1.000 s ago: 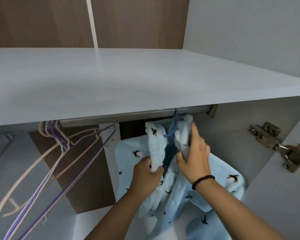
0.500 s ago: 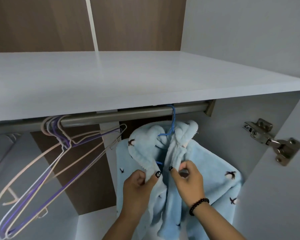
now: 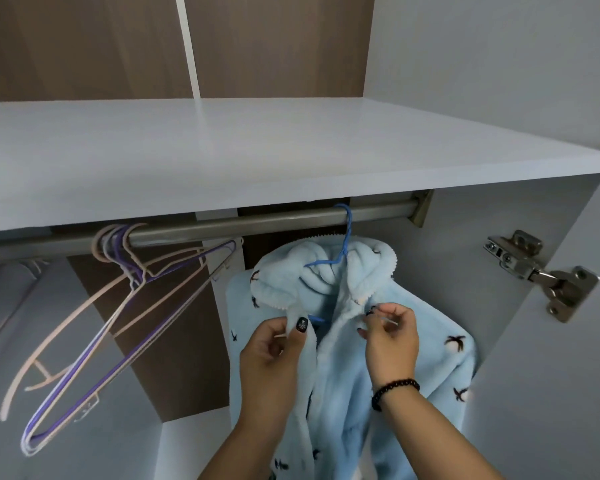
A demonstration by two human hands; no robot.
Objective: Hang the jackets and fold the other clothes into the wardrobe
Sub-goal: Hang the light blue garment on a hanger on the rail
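- The wardrobe fills my whole view. Its big white shelf runs across the top, from 9 o'clock to 3 o'clock.
- Just under the shelf is the metal rod. That is where jackets hang.
- The blue fluffy jacket is at 5 o'clock. It already hangs on a blue hanger, and the hook sits over the rod.
- I think I hold both front edges to pull them together, so the jacket hangs straight and does not slip off.
- My left hand is curled and pinches the left front edge, with the thumb on top.
- My right hand is curled too. Its fingertips pinch the right front edge, just below the collar.
- A bunch of bare hangers hangs on the rod at 8 o'clock, tilted. They are well apart from the jacket, so they do not get in my way.
- The door hinge sticks out at 3 o'clock, near the jacket's right shoulder. I think the fluffy cloth could catch on it if I swing the jacket that way.
- A dark bead bracelet is on my right wrist.
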